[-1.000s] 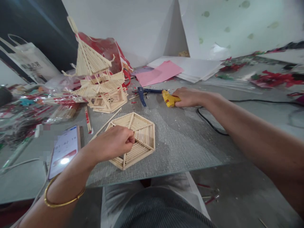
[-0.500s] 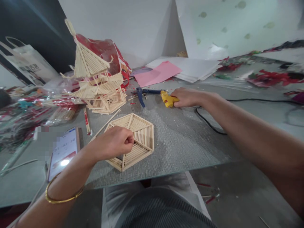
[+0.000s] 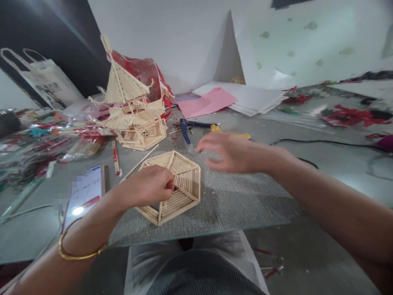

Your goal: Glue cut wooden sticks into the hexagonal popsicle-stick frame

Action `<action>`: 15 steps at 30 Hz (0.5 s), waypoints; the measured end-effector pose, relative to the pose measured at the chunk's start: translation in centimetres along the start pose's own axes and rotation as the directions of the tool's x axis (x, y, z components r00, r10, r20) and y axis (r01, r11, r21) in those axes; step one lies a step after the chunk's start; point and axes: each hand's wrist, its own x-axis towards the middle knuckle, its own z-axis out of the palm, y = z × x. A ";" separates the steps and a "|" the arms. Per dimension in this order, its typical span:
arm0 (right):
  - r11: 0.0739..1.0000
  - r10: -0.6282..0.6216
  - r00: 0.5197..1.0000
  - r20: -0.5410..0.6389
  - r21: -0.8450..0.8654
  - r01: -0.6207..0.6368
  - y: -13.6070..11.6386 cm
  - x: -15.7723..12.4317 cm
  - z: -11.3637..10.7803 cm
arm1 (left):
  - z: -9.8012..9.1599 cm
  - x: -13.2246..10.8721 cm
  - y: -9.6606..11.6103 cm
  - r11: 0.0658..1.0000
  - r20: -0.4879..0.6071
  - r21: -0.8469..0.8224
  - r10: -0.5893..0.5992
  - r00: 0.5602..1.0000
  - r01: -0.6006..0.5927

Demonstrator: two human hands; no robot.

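Observation:
A flat hexagonal panel of wooden sticks [image 3: 181, 180] lies on the glass table [image 3: 245, 200] in front of me. My left hand [image 3: 147, 186], with a gold bangle on the wrist, rests on the panel's left side with its fingers curled in a pinch; what they hold is hidden. My right hand [image 3: 229, 153] hovers above the table just right of the panel, blurred by motion, fingers spread and empty. Behind it the yellow glue gun [image 3: 238, 134] lies on the table, its black cord [image 3: 322, 142] trailing right.
A tall pagoda model of sticks [image 3: 132, 110] stands at the back left beside a red bag [image 3: 144, 73]. Blue pliers [image 3: 186, 125], a pink sheet [image 3: 205, 102], white papers, a lit phone [image 3: 82, 196], packets of sticks and a white tote bag [image 3: 46, 84] surround it.
My right hand has let go of the yellow glue gun and moved toward me and left, over the table near the hexagonal panel. The left hand has stayed on the panel.

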 end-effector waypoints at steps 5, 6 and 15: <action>0.978 -0.209 0.971 0.115 0.033 0.206 -4.9 0.3 2.2 | 0.5 -0.2 -0.3 0.999 -0.064 -0.021 0.038 0.997 -0.039; 0.979 -0.204 0.973 0.107 0.020 0.203 -5.1 0.3 2.5 | 0.6 -0.2 -0.4 0.999 -0.075 -0.024 0.039 0.996 -0.041; 0.984 -0.181 0.978 0.108 0.022 0.179 -4.9 0.2 2.9 | 1.1 -0.4 -0.8 0.996 -0.104 -0.069 0.053 0.993 -0.060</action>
